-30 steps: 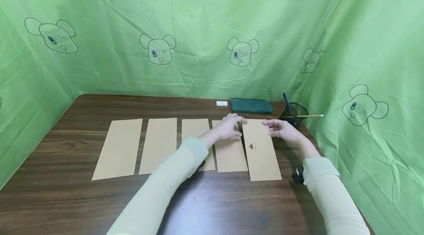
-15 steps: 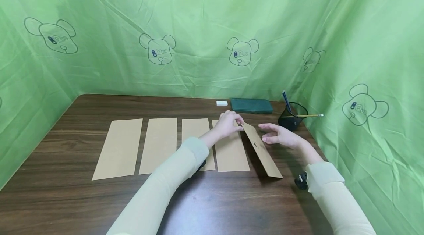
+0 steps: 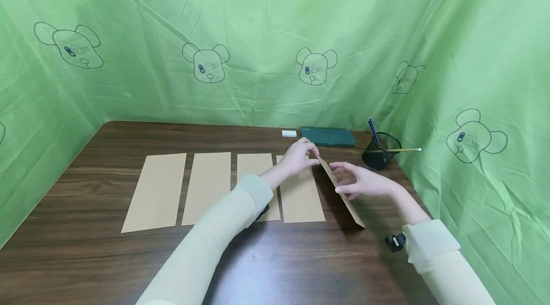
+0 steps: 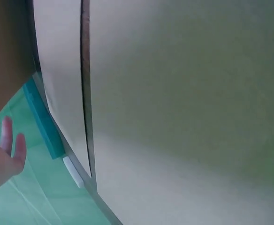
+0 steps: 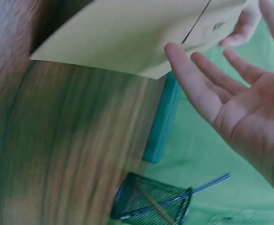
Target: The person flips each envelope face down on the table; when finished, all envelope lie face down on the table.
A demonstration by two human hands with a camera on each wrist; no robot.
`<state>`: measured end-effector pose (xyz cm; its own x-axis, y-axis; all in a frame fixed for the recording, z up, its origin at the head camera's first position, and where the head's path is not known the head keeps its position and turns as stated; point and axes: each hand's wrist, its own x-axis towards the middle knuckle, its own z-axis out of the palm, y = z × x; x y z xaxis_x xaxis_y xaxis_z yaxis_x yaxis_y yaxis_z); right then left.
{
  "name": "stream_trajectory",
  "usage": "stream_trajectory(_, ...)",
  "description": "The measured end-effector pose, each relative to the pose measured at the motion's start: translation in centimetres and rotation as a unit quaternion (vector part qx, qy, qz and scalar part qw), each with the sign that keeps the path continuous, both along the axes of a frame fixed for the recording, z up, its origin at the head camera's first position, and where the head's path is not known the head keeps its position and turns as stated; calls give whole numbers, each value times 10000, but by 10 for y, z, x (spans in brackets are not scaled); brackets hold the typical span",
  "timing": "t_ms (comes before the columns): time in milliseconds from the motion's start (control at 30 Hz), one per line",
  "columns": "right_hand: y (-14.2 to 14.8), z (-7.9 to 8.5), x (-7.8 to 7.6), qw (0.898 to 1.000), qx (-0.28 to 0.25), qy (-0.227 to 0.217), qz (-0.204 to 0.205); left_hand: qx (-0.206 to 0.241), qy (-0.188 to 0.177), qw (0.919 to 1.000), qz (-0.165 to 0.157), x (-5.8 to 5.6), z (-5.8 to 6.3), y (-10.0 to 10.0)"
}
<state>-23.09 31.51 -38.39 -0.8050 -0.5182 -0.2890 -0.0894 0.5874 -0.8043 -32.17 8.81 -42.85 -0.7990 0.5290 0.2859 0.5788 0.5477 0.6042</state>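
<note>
In the head view my left hand (image 3: 296, 157) pinches the far corner of a brown kraft envelope (image 3: 353, 212). The envelope stands steeply tilted, its lower edge near the table, and appears almost edge-on. A small dark printed mark and a flap line show on the envelope (image 5: 118, 37) in the right wrist view. My right hand (image 3: 363, 181) is at the envelope's right side with fingers spread; a fingertip overlaps the paper, and contact is hard to tell. Left of it, several matching brown envelopes (image 3: 301, 195) lie flat in a row, one partly covered by my left forearm.
A dark green flat case (image 3: 328, 137) and a white eraser (image 3: 289, 133) lie at the back of the wooden table (image 3: 275, 257). A black mesh pen cup (image 3: 378, 157) with a pencil (image 3: 406, 150) stands at the back right. Green cloth (image 3: 258, 95) hangs around the table.
The rightmost envelope has been tipped up from lying flat. My right hand left its far corner, then moved left and nearer along the paper; my left hand took the far left corner.
</note>
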Motion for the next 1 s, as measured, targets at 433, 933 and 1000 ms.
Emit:
stream_trajectory(433,-6,19,8,9791,893,1818,198,884,-161,9946,-525,-3,14,8)
stream_trajectory(933,9,15,4,9583,1536,2386,-348,-25,-505,9859,-1598,4,16,6)
stream_trajectory(1000,12,12,2,9598,1483,2334,-482,-294,-433,9843,-1683,5,13,5)
